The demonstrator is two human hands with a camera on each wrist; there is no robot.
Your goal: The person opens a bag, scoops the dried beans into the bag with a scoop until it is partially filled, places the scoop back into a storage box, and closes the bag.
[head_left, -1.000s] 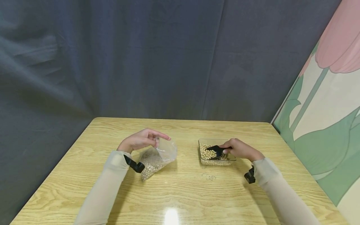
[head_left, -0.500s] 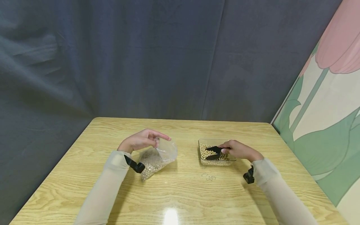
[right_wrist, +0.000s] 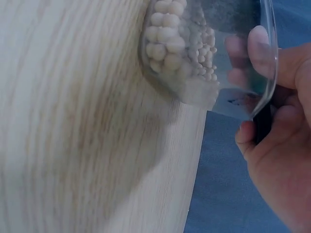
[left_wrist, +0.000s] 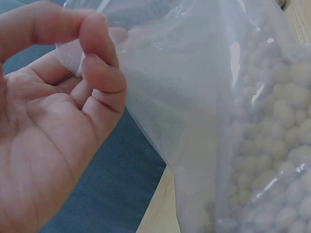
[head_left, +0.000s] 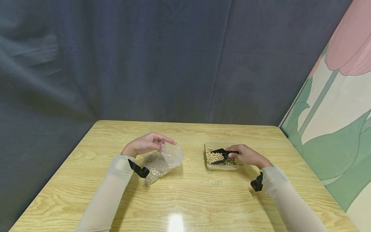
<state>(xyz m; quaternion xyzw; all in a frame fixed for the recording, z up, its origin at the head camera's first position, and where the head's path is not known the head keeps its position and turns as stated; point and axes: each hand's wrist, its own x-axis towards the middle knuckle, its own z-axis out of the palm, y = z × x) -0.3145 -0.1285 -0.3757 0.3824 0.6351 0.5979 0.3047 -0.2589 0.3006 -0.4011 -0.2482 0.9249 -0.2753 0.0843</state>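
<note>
My left hand (head_left: 145,144) grips the upper edge of a clear plastic bag (head_left: 173,155), its mouth spread toward the right. Pale round beans (left_wrist: 277,145) fill the lower part of the bag, which rests on the table. On the right, a clear rectangular container (head_left: 221,168) holds more of the same beans (head_left: 214,156). My right hand (head_left: 246,154) holds a black scoop (head_left: 224,154) by its handle, the blade down among those beans. In the right wrist view the fingers show partly through the container's wall (right_wrist: 214,97).
The wooden table (head_left: 179,199) carries both bag and container. A few small clear bits (head_left: 215,182) lie in front of the container. A dark curtain (head_left: 162,64) hangs behind the table, and a flower-painted wall (head_left: 330,129) stands at the right.
The black scoop has shifted and tilted slightly within the beans in the container, with my right hand dipping a little. My left hand and the bag stay in place.
</note>
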